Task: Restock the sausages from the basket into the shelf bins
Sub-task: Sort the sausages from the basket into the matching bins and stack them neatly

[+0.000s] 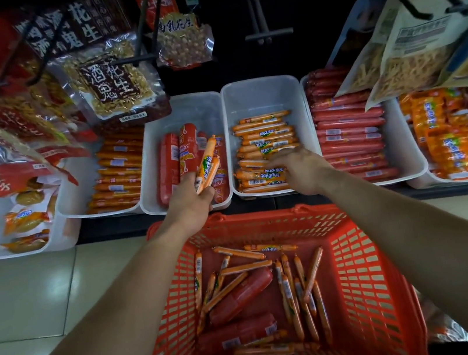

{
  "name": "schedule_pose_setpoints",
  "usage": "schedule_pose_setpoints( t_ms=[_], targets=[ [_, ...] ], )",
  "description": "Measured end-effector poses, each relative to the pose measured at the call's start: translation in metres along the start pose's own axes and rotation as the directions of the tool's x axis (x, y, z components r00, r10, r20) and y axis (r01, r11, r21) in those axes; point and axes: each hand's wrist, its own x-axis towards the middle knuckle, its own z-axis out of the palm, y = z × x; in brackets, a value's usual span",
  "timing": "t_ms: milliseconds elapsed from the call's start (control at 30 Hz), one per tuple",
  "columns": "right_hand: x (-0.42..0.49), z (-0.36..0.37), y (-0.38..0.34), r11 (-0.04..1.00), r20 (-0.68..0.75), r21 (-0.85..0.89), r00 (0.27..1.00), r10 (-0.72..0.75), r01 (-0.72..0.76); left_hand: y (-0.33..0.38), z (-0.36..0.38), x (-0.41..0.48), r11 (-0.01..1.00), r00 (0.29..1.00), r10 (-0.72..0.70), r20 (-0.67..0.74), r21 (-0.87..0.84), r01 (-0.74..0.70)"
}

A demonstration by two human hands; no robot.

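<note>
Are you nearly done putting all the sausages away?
Not yet. The clear bin already holds a stack of thin orange sausages, where the right hand reaches. The left hand grips a few more. The red basket still has many thin ones and two fat red sausages left.

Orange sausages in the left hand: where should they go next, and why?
Probably a short move right, into the next bin, where the right hand rests on matching thin sausages. The left hand holds its orange sausages over a bin of thick red sausages, which look different.
</note>
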Motion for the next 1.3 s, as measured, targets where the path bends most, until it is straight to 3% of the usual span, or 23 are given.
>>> schedule_pose_setpoints(
  t_ms=[133,300,500,767,1067,1300],
  targets=[
    [-0.001,-0.006,0.001,0.993,0.042,0.115,0.999,0.018,-0.023,0.003,0.002,0.008,0.996,0.999,0.007,0.048,0.087,-0.011],
    [-0.027,-0.026,0.027,0.978,-0.145,0.188,0.982,0.120,-0.092,0.028,0.022,0.026,0.965,0.986,0.088,0.140,0.233,-0.119],
    [-0.053,-0.025,0.060,0.950,-0.226,0.276,0.950,0.214,-0.148,0.071,0.057,0.056,0.910,0.933,0.176,0.315,0.308,-0.276],
    [-0.052,-0.014,0.071,0.935,-0.275,0.306,0.924,0.265,-0.177,0.081,0.083,0.095,0.809,0.909,0.200,0.366,0.461,-0.364],
    [-0.053,-0.017,0.034,0.951,-0.237,0.259,0.943,0.234,-0.171,0.054,0.055,0.047,0.889,0.941,0.329,0.086,0.309,-0.339],
    [-0.090,-0.019,-0.017,0.939,-0.168,0.293,0.957,0.238,-0.182,0.010,0.029,-0.046,0.953,0.974,0.220,0.048,0.202,-0.225]
  ],
)
